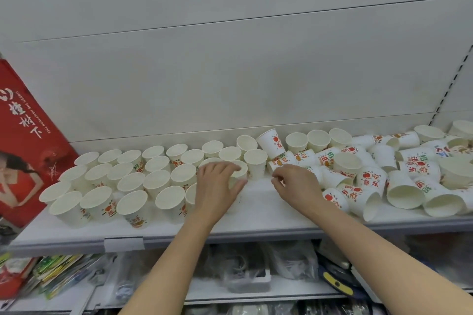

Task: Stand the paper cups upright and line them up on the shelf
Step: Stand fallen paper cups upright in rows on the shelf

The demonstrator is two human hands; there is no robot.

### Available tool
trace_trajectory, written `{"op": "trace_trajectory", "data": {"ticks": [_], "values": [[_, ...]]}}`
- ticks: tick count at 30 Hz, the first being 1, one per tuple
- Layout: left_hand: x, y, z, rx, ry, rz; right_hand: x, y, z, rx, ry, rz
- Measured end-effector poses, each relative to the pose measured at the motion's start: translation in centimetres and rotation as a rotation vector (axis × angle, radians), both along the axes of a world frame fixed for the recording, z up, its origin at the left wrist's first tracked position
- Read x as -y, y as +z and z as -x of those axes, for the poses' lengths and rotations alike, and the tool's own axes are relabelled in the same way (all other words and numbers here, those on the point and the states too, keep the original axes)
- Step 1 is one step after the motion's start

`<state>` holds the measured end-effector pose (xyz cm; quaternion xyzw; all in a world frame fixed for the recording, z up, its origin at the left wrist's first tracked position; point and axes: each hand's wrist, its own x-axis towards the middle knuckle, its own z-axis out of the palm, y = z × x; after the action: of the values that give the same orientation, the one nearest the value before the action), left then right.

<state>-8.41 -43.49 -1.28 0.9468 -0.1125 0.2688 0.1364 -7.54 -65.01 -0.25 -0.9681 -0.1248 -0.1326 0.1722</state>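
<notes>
On the white metal shelf [256,215], the left hand [217,186] is wrapping spread fingers [225,167] around an upright white printed paper cup [239,174], right of the standing rows [122,181]. The right hand [297,184] is pinching at a toppled cup [277,162] (grip partly hidden) beside the fallen pile [396,174] stretching right. A red poster box [23,135] is leaning far left.

Pale grey panelled back wall [230,71] above a white shelf [256,215]; red printed box [23,140] at left, packaged goods [243,271] below.
</notes>
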Motion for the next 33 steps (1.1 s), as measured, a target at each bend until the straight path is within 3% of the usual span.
{"op": "trace_trajectory", "data": {"ticks": [5, 12, 18, 24, 28, 33], "values": [[5.8, 4.4, -7.6, -0.167, 0.022, 0.114, 5.2, -1.1, 1.1, 0.092, 0.031, 0.121], [10.4, 4.9, -14.4, -0.365, 0.109, 0.165, 7.8, -1.5, 2.4, -0.081, 0.113, 0.254], [10.3, 5.2, -12.2, -0.326, 0.078, 0.371, 7.5, -1.6, 1.3, -0.063, 0.140, 0.301], [7.6, 7.1, -3.8, -0.257, -0.069, 0.594, 6.3, -2.2, 0.1, -0.062, 0.100, 0.299], [5.7, 4.1, 0.8, -0.313, -0.096, 0.445, 6.2, -1.9, -0.5, -0.077, 0.059, 0.219], [5.2, 0.7, 2.3, -0.330, -0.030, -0.011, 5.3, -0.4, -1.5, -0.139, 0.061, 0.012]]}}
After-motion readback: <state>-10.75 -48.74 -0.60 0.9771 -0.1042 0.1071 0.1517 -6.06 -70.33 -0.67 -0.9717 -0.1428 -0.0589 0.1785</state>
